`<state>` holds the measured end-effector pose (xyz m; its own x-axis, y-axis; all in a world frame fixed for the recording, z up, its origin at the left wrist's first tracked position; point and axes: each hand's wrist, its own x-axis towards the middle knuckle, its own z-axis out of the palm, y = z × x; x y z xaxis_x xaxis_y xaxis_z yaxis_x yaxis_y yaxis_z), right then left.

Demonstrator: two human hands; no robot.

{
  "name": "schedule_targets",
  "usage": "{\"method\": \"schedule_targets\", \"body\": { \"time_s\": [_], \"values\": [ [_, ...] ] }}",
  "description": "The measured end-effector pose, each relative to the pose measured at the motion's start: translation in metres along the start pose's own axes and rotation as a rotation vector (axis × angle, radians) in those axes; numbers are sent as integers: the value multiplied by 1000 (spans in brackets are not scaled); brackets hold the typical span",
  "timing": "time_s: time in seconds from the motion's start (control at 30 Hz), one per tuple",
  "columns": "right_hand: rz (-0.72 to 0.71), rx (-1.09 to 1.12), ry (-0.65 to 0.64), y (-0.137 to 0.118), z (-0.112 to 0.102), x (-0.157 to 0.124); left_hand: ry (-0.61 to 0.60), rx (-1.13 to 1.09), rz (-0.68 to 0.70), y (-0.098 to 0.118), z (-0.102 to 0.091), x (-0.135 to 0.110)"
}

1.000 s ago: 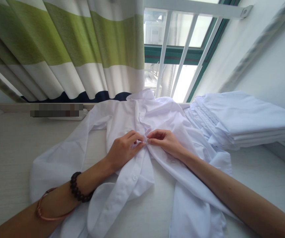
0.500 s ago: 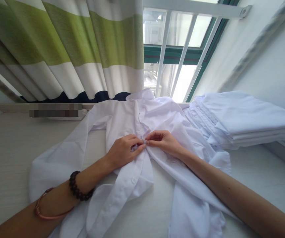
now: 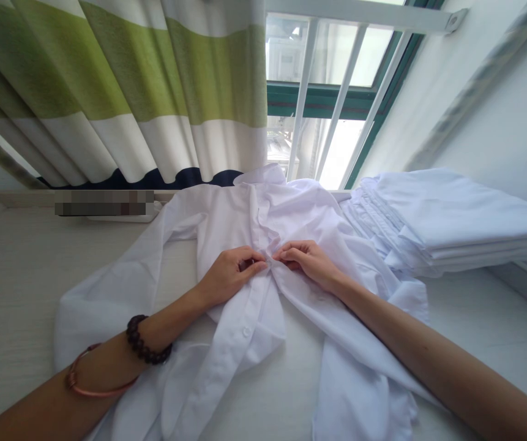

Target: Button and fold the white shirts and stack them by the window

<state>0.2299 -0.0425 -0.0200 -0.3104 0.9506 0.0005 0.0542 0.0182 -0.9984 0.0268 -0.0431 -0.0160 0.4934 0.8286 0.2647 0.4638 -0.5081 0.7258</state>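
A white button-up shirt [image 3: 226, 220] lies spread out with its collar towards the window and its sleeves out to the sides. At the middle of its front, my left hand [image 3: 230, 273] pinches the edge of the button strip between thumb and fingers. My right hand [image 3: 310, 262] pinches the opposite front edge, its fingertips close to those of the left. Below the hands the two front panels fall apart, and a button [image 3: 245, 332] shows on the left strip. Whatever lies right between the fingertips is too small to make out.
A stack of folded white cloth [image 3: 469, 214] sits at the right by the wall. Behind the shirt hangs a green and white curtain [image 3: 130, 79], beside a barred window [image 3: 332, 92]. A blurred-out object [image 3: 102, 203] lies at the back left of the pale surface [image 3: 15, 275].
My right hand has shifted slightly right and up, so its fingertips stand a little farther from the left hand's. The left hand stays nearly in place. The shirt has hardly moved.
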Motion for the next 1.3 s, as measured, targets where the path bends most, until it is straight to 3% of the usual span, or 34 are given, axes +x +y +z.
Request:
{"method": "schedule_targets", "body": {
  "time_s": [0.23,0.6,1.13,1.3],
  "values": [
    [8,156,-61,5,-4,1,-15,-41,33,-1,1,0],
    [-79,111,-148,8,-4,0,-30,-102,48,-5,1,1],
    [20,116,-267,7,-12,1,-55,-50,150,-5,2,-1],
    [-12,60,-296,8,-11,1,-63,33,174,-8,3,-3]
  ]
}}
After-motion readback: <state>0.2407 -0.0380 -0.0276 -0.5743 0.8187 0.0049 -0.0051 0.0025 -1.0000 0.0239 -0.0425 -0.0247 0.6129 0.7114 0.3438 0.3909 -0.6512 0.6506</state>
